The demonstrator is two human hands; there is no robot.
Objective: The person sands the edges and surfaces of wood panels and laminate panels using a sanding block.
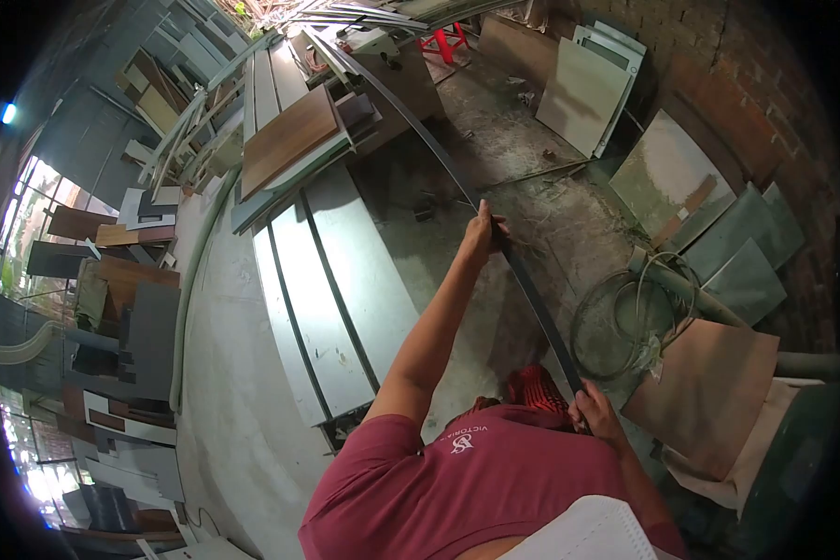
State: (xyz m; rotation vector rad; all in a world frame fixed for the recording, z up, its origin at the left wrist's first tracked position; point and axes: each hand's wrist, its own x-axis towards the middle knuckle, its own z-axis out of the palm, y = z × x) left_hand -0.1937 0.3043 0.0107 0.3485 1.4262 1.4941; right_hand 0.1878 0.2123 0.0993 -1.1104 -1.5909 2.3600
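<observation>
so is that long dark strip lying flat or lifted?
Lifted at the near end. The left hand and right hand grip the strip above the floor; its far end cannot be made out.

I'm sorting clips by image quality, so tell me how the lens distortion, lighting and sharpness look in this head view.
Head view: strong fisheye, black corners, and the long dark strip held by the left hand and right hand bows into a curve. Daylight blows out the windows at the left edge; the brick wall stays dim. The centre is fairly sharp, the edges smeared.
</observation>
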